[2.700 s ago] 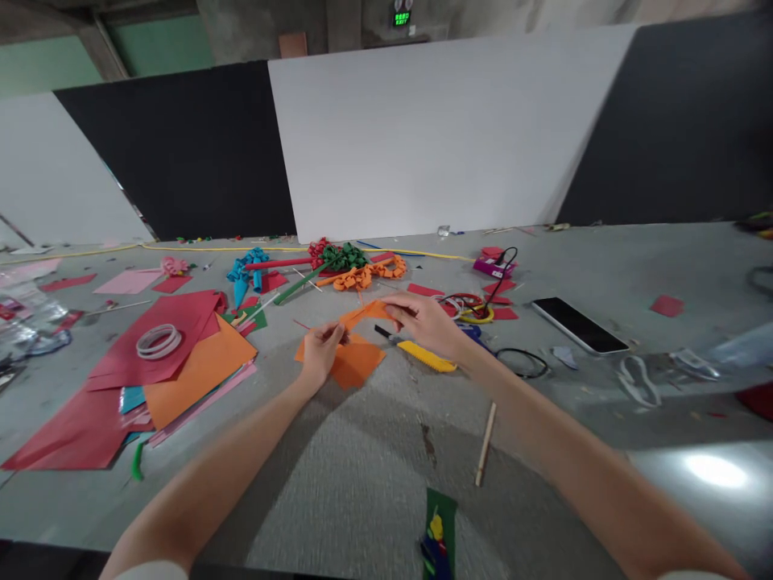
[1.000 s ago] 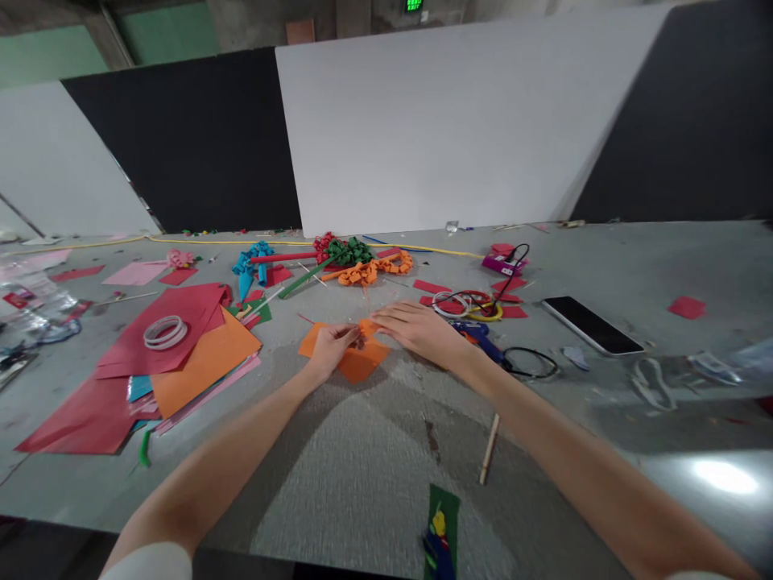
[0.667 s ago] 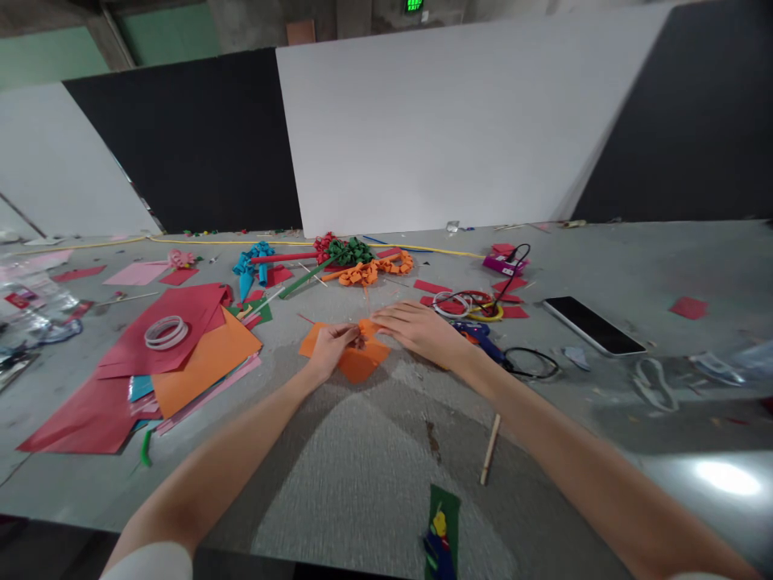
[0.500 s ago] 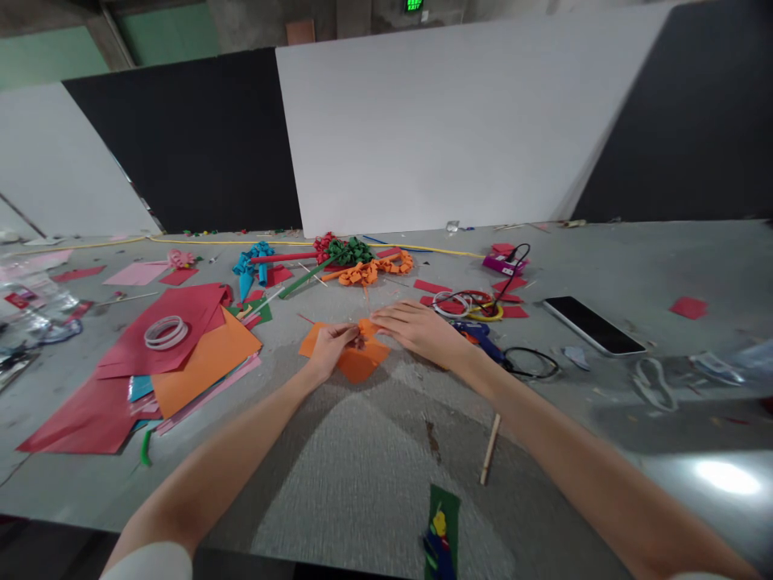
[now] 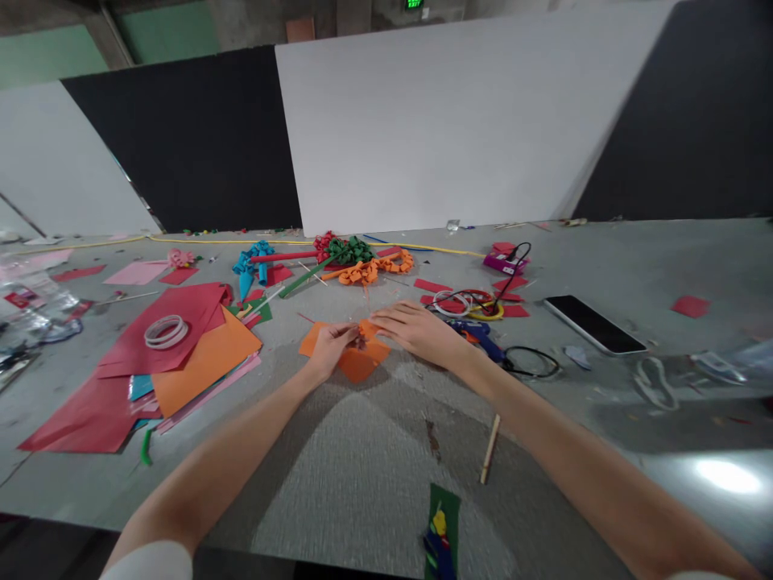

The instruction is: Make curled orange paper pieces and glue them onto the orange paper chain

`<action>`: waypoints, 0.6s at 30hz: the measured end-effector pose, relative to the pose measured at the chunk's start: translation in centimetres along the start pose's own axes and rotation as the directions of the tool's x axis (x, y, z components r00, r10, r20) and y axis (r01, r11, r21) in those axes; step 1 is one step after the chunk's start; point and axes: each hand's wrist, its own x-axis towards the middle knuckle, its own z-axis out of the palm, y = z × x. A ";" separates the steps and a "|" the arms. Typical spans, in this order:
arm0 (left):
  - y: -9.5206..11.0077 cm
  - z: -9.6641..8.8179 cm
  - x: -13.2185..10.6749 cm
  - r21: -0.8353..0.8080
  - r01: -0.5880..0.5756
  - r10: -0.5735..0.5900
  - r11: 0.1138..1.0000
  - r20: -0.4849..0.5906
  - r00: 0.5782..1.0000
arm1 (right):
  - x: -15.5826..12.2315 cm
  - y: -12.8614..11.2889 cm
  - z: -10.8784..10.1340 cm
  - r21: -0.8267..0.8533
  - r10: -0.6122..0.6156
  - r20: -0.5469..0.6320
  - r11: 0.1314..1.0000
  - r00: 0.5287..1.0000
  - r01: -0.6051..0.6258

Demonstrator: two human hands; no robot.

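A sheet of orange paper [image 5: 361, 367] lies on the table in front of me, and a small crinkled orange paper flower [image 5: 365, 329] sits on it between my hands. My left hand [image 5: 333, 345] is closed in a pinch at the flower's left side, above the sheet. My right hand [image 5: 416, 329] reaches in from the right, its fingers close together and their tips on the flower's right edge. Its thumb is hidden beneath the hand. Just behind my right wrist lies a blue glue gun [image 5: 488, 342] with a black cord.
Red paper [image 5: 130, 346] and orange sheets [image 5: 205, 362] are stacked at left under tape rolls [image 5: 166, 331]. Paper flowers in blue [image 5: 252, 262], green [image 5: 350, 252] and orange [image 5: 378, 267] lie behind. A phone [image 5: 595, 325] is at right. A wooden stick [image 5: 490, 449] and green scrap [image 5: 445, 503] lie nearer.
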 end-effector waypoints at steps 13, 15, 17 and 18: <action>0.0 0.0 -0.1 0.014 0.004 -0.003 1.000 -0.011 1.000 | -0.1 -0.1 0.2 0.060 0.028 0.010 0.998 1.000 -0.029; 0.1 0.0 -0.1 0.001 0.005 -0.005 1.000 -0.012 1.000 | -0.1 -0.1 0.3 0.065 0.036 -0.001 0.997 0.999 -0.036; 0.1 0.0 -0.1 -0.015 0.001 -0.001 1.000 -0.007 1.000 | -0.1 0.0 0.4 0.078 0.046 -0.009 0.996 0.999 -0.045; 0.1 0.0 -0.1 -0.022 -0.004 0.003 1.000 -0.001 1.000 | -0.1 0.0 0.4 0.084 0.051 -0.010 0.995 0.999 -0.050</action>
